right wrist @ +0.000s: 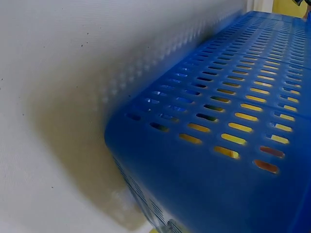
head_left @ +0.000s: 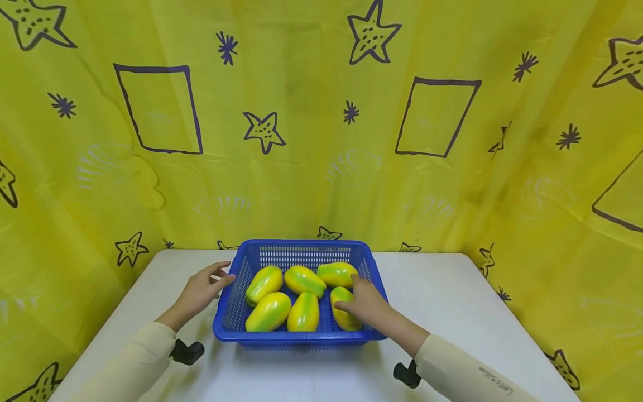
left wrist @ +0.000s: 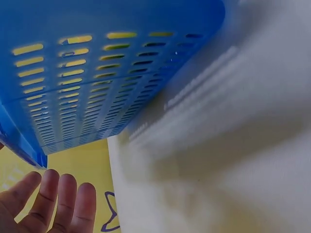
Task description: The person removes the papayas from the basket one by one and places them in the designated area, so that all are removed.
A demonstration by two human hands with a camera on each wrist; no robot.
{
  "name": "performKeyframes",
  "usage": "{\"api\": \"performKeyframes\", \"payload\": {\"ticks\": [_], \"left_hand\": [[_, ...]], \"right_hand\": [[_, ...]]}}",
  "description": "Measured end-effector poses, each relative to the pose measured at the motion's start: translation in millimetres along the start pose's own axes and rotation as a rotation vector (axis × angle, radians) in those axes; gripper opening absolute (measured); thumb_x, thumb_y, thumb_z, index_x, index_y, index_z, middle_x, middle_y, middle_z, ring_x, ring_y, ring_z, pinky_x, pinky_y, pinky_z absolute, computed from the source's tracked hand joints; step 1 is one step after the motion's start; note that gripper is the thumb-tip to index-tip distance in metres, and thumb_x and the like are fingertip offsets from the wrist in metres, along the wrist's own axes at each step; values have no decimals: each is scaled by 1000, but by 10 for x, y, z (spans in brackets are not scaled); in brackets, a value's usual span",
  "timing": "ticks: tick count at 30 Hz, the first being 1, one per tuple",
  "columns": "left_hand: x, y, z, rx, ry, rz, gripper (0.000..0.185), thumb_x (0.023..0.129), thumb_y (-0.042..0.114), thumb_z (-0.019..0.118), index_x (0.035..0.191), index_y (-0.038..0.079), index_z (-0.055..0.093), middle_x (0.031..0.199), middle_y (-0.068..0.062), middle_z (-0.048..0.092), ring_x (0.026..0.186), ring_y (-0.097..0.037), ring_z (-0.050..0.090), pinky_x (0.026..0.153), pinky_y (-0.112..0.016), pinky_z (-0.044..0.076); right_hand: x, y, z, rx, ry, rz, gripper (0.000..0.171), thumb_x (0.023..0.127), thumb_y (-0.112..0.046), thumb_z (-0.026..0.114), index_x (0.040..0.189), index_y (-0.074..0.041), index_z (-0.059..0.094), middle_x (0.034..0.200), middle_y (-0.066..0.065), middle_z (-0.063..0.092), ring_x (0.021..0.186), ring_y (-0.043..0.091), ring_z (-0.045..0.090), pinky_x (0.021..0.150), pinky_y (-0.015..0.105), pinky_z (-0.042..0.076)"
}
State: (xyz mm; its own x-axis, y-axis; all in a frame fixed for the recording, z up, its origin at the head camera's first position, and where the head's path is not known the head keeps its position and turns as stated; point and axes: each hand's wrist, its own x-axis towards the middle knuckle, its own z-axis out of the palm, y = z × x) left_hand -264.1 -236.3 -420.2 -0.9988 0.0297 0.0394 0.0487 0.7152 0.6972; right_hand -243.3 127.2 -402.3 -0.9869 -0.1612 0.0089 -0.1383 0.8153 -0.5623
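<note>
Several yellow-green papayas lie in a blue plastic basket on the table. My right hand reaches over the basket's right side and holds the front-right papaya, thumb across its top and fingers at its far end. Just behind it lies another papaya. In the right wrist view the basket wall hides this hand. My left hand is at the basket's left rim, thumb tip right at the edge. Its fingers extend loosely beside the rim in the left wrist view.
The basket stands on a white table. A yellow curtain with drawn stars and frames hangs behind the table and along both sides. Black wrist mounts sit below both cream sleeves.
</note>
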Motion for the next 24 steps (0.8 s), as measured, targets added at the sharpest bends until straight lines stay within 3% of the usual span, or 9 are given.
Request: {"api": "performKeyframes", "payload": {"ticks": [8,17,24], "left_hand": [[33,-37,44,-102,-19,-45,66,99,41,55,148,0,37,123,-25,57,106,-37,62,73,-37,61],[35,-17,56,-147,-27,-80,65,99,40,54,148,1,36,124,-27,55,104,-37,63,78,-41,61],[39,-15,57,-208,-27,-102,64,99,40,54,148,1,38,120,-25,56,103,-35,64,80,-42,60]], "right_hand": [[19,14,34,-14,0,6,81,83,-28,78,140,15,40,132,29,56,113,36,59,99,53,50],[41,31,76,-16,-8,21,83,79,-28,81,139,15,41,130,29,57,107,34,60,96,53,52],[86,51,130,-33,-9,49,83,75,-28,85,135,14,45,119,25,61,96,29,59,92,51,55]]}}
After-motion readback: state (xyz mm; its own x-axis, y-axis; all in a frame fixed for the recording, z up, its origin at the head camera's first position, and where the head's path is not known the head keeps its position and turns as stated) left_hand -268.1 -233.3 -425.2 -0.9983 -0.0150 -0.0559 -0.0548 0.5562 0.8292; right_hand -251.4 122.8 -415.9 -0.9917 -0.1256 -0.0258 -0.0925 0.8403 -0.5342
